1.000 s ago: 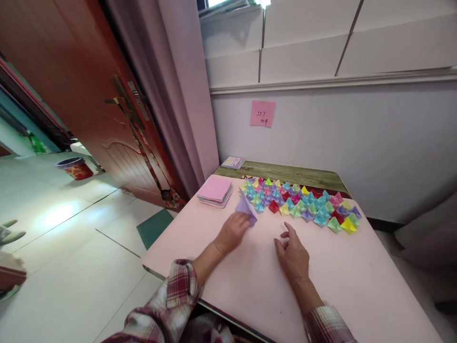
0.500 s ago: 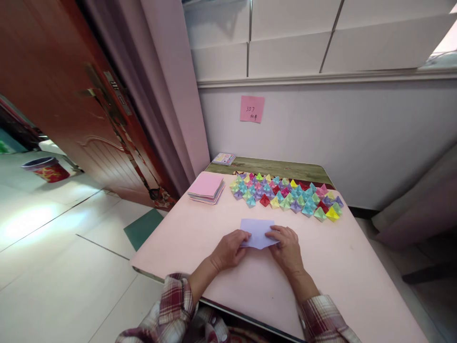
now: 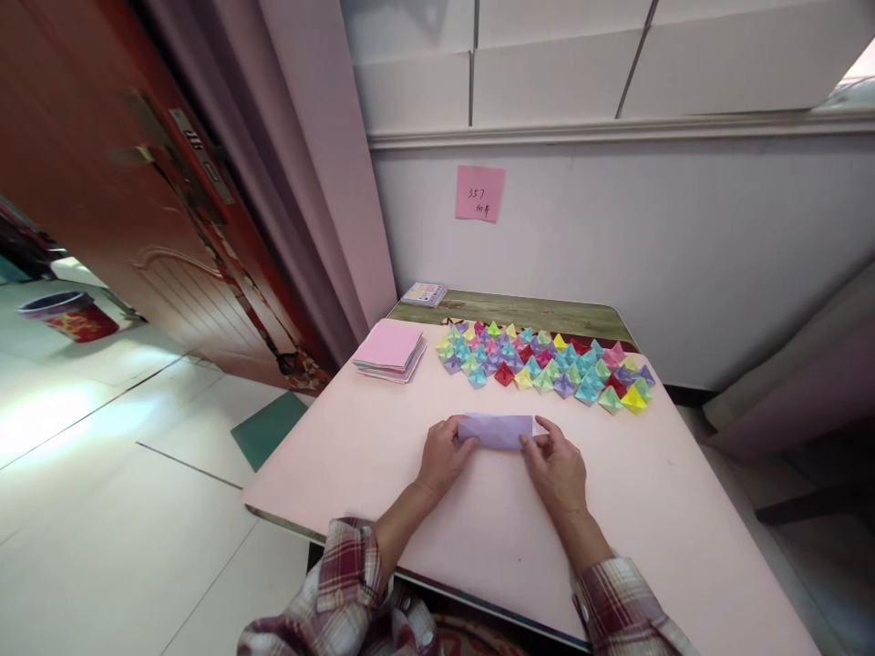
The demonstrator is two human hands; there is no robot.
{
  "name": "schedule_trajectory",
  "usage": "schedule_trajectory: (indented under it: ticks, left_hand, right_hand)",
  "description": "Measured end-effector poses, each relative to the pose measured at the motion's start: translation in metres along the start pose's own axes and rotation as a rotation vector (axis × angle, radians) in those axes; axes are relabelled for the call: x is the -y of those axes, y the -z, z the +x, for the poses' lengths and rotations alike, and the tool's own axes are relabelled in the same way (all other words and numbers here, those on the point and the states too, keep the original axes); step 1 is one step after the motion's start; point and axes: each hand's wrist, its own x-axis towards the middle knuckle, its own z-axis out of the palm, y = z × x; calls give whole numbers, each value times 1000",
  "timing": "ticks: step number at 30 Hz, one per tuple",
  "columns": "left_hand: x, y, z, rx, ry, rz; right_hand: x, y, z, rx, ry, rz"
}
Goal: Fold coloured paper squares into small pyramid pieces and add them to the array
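Note:
A sheet of purple paper (image 3: 496,432), doubled over into a narrow strip, lies across the front middle of the table. My left hand (image 3: 446,456) pinches its left end between thumb and fingers. At the right end my right hand (image 3: 555,460) grips it, thumb on the near edge and forefinger at the far corner. A paler sliver of the sheet shows along the far side. Beyond my hands, rows of small folded paper pieces (image 3: 545,380) in many colours stand close together. To the left sits a stack of square paper (image 3: 389,346), pink on top.
The pink-covered table (image 3: 328,456) reaches a wall bearing a pink note (image 3: 479,193). A small printed packet (image 3: 425,293) lies at the back left corner. On the floor are a green sheet (image 3: 269,428) and a bucket (image 3: 72,317), near a wooden door (image 3: 170,237).
The purple paper's near part has been folded up and away from me, turning the wide sheet into a narrow strip. Both hands now hold its ends. The view has shifted slightly.

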Motion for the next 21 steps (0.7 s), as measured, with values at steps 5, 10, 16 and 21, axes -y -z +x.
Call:
schedule_trajectory:
  ticks: [5, 10, 16, 21]
  left_hand:
    - [-3, -13, 2, -102, 146, -80]
    - [-11, -17, -2, -207, 0, 144]
    - [-18, -17, -8, 42, -316, 315]
    - [-17, -20, -9, 97, -378, 351]
  right_hand:
    - [-1, -3, 0, -13, 13, -96]
    - [3, -5, -1, -23, 73, -170]
    - [11, -2, 3, 9, -6, -179]
    - [22, -2, 30, 161, -71, -356]
